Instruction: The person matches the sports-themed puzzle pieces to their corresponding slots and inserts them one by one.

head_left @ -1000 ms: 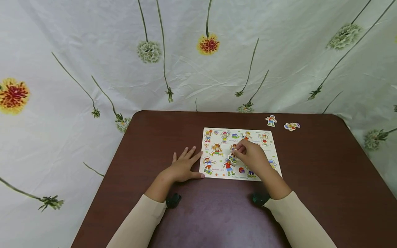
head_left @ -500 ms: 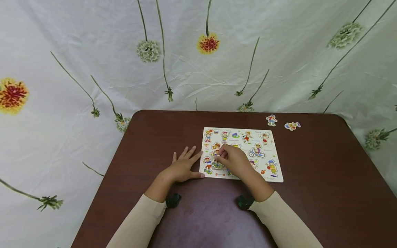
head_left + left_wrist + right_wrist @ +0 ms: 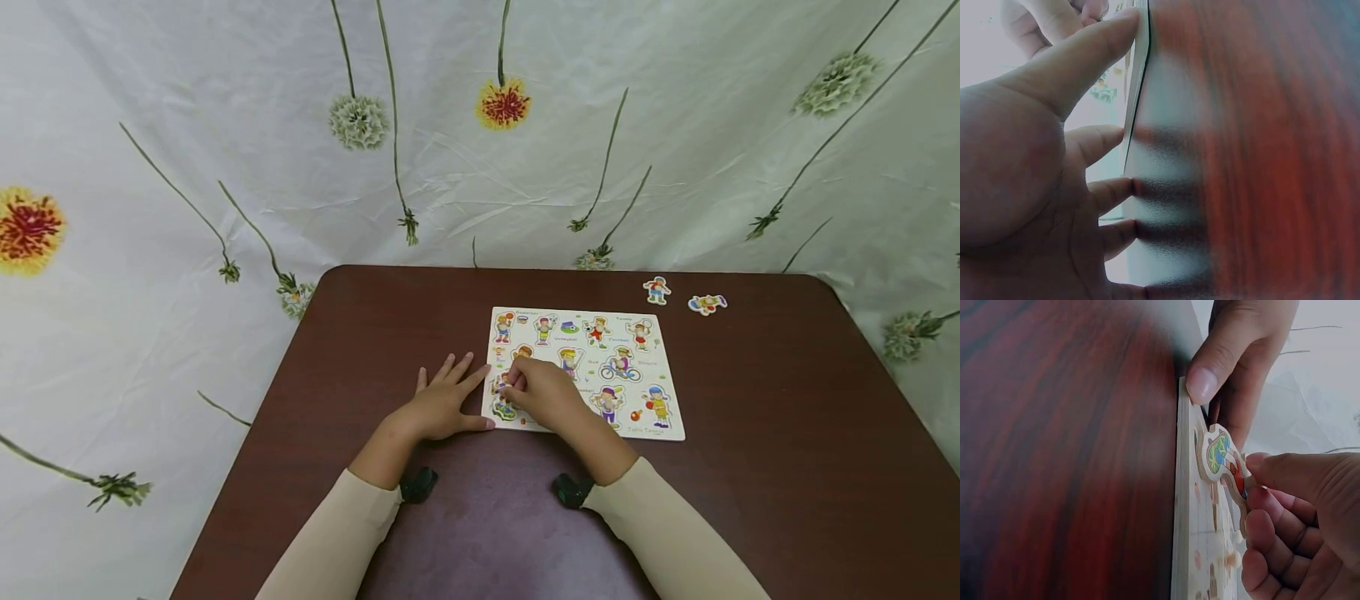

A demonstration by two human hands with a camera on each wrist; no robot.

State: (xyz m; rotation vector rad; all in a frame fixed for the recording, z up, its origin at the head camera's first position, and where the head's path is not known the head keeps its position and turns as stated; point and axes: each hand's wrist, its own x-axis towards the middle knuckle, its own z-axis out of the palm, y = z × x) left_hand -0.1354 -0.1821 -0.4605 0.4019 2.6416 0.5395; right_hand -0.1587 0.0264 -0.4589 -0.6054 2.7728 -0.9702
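Note:
In the head view a white puzzle board (image 3: 585, 417) printed with sporting children lies on the table. My right hand (image 3: 545, 392) is over its left part and pinches a puzzle piece (image 3: 1225, 456) between thumb and fingers. The piece has a green and blue foot end, tilted close over the board's lower left corner in the right wrist view. My left hand (image 3: 441, 406) lies with fingers spread on the table at the board's left side, its thumb at the lower left corner and a fingertip at the edge. Part of the held piece is hidden behind my right fingers.
Two loose puzzle pieces lie beyond the board near the table's far edge: an upright figure (image 3: 657, 291) and one turned sideways (image 3: 707, 305). The dark brown table (image 3: 787, 417) extends around the board. A flowered cloth (image 3: 450, 167) hangs behind it.
My right hand has moved left and slightly towards me across the board with the puzzle piece, from the middle to the lower left corner. My left hand has stayed in place.

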